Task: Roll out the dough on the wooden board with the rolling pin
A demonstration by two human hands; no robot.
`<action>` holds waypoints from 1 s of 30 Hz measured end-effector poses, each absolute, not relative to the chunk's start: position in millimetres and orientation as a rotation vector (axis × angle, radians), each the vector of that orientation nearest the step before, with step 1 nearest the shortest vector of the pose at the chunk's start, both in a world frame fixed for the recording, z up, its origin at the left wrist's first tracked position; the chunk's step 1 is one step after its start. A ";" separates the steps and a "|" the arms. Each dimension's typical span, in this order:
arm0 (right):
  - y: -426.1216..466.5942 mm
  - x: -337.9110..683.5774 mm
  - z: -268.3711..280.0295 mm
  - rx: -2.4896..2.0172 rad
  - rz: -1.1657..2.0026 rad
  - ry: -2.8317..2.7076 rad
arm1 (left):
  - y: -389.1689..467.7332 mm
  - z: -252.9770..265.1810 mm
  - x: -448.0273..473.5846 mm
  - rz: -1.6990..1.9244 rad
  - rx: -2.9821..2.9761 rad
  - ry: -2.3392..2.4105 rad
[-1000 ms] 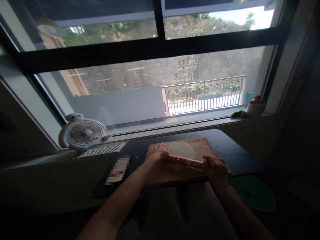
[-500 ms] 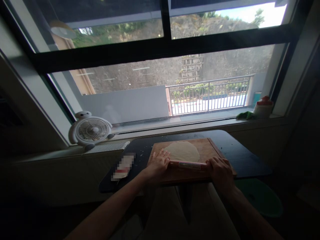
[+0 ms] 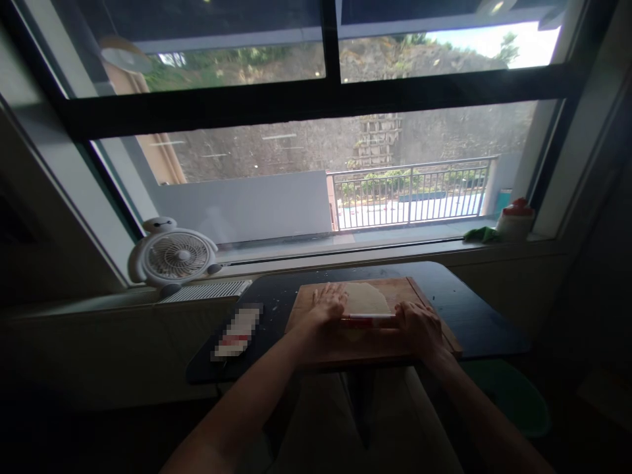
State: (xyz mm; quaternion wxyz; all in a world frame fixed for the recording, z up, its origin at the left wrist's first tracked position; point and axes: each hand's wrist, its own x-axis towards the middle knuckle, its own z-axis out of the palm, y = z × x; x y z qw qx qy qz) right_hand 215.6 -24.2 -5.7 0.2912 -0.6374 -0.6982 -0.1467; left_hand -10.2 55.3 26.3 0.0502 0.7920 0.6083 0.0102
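Note:
A sheet of rolled-out dough (image 3: 366, 297) lies on a wooden board (image 3: 390, 345). Across it, near its close side, rests a rolling pin (image 3: 369, 321) with a red and white label, and a bit of dough shows on my side of the pin. My left hand (image 3: 330, 304) lies over the pin's left end, palm down, with its fingers stretched out past the pin and apart. At the other end, the fingers of my right hand (image 3: 421, 324) are curled round the pin. Both pin ends are hidden under my hands.
The board sits on a dark table (image 3: 488, 329). A pixelated flat item (image 3: 237, 332) lies at the table's left. Behind are a white fan (image 3: 180, 255), a green cloth (image 3: 481, 234) and a red-topped bottle (image 3: 516, 220) by the window. Low on the right is a green stool-like thing (image 3: 518, 401).
Both hands have shifted with the rolling pin over the dough, and the left hand reaches further up the board. The pin's label has turned. The view has tilted slightly.

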 end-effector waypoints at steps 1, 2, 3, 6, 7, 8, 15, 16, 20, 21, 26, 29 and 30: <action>-27.9 215.2 -8.1 -1.693 -0.403 -1.858 | 46.6 25.5 -11.5 0.030 2.411 1.858; -32.3 215.1 -10.9 -1.679 -0.414 -1.860 | 36.8 24.5 -12.9 0.027 2.417 1.861; -37.3 215.2 -13.9 -1.662 -0.422 -1.867 | 26.7 23.4 -14.3 0.028 2.437 1.860; -51.1 216.1 -21.3 -1.597 -0.416 -1.906 | 2.7 20.6 -16.9 0.036 2.544 1.818; -54.3 216.4 -22.5 -1.582 -0.411 -1.912 | -0.7 20.2 -17.2 0.039 2.577 1.803; -56.2 216.6 -23.1 -1.574 -0.405 -1.914 | -0.9 20.3 -17.0 0.033 2.591 1.792; -47.9 215.0 -17.3 -1.588 -0.404 -1.872 | 47.7 29.5 -6.8 -0.003 2.449 1.838; -46.7 214.9 -17.1 -1.592 -0.404 -1.866 | 52.5 30.6 -5.6 0.007 2.443 1.839; -50.4 214.2 -20.4 -1.566 -0.374 -1.868 | 48.8 29.5 -5.4 0.011 2.453 1.830; -53.6 213.9 -22.2 -1.550 -0.362 -1.868 | 42.7 27.9 -6.7 0.006 2.455 1.830; -74.5 214.0 -32.0 -1.476 -0.326 -1.834 | -0.7 18.9 -15.9 0.052 2.615 1.798; -79.8 215.4 -34.3 -1.449 -0.329 -1.832 | -12.8 17.0 -18.4 0.090 2.679 1.784; -79.2 215.8 -34.1 -1.449 -0.332 -1.835 | -11.3 17.2 -18.0 0.074 2.670 1.786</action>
